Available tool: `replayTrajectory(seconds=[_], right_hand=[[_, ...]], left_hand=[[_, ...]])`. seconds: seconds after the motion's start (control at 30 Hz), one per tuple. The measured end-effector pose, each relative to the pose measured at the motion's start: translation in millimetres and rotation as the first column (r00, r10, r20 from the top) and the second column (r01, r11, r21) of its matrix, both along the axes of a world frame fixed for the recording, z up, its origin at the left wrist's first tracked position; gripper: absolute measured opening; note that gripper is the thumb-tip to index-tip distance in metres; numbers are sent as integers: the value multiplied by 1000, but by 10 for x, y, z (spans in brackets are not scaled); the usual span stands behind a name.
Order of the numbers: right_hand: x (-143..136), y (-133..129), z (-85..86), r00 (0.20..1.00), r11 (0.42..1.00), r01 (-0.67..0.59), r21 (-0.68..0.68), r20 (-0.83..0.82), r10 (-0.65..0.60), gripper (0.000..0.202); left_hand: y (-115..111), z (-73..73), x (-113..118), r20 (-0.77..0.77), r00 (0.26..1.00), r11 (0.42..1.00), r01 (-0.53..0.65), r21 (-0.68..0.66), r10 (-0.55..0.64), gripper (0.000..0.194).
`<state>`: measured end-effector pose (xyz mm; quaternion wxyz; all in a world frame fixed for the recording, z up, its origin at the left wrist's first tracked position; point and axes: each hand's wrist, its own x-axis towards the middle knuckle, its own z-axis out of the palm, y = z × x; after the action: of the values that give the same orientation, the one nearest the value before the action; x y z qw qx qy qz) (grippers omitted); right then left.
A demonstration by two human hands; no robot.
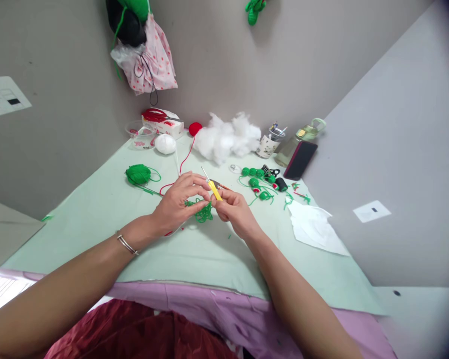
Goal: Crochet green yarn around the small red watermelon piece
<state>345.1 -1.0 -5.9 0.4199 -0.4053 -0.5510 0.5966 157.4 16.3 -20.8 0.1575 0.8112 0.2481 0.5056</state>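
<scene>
Plainly, the right hand (235,210) grips a slim yellow-handled metal hook (214,189), tip up, beside the half-curled left hand (177,200) — whether that pinches yarn, one cannot tell. Tangled green yarn loops (204,213) show beneath it; light, even tension should help. Beyond, a white cardboard box (175,130) bears red print — unreadable.

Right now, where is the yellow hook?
In the head view, the yellow hook is near the middle, in the right hand, beside the left hand.

The hook handle (215,191) is yellow, the looped yarn (204,213) is green, the counter (209,264) pale green, the bag (157,60) pink with red dots.
</scene>
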Motion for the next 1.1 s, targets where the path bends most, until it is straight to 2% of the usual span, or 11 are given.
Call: replayTrajectory(seconds=[0.13,0.27,0.57,0.87,1.03,1.1], right_hand=[[6,1,-2,999,998,50,27,-1,-50,18],[16,-3,1,991,989,135,63,6,-136,22],[-30,-59,33,982,973,92,211,144,-125,24],[-57,-72,-1,941,941,136,308,256,-220,18],[-65,-97,31,936,933,128,336,270,-226,14],[-62,-93,42,943,943,129,308,256,-213,14]], left_hand=[[-22,26,5,-19,999,998,-38,-40,38,9],[-34,30,6,-39,993,994,-111,-12,110,11],[-29,-25,12,-97,972,976,-206,77,213,10],[-33,-46,25,-104,974,978,-196,68,202,11],[-7,-72,18,-111,979,984,-168,57,173,10],[-7,-64,22,-98,984,989,-144,44,147,10]])
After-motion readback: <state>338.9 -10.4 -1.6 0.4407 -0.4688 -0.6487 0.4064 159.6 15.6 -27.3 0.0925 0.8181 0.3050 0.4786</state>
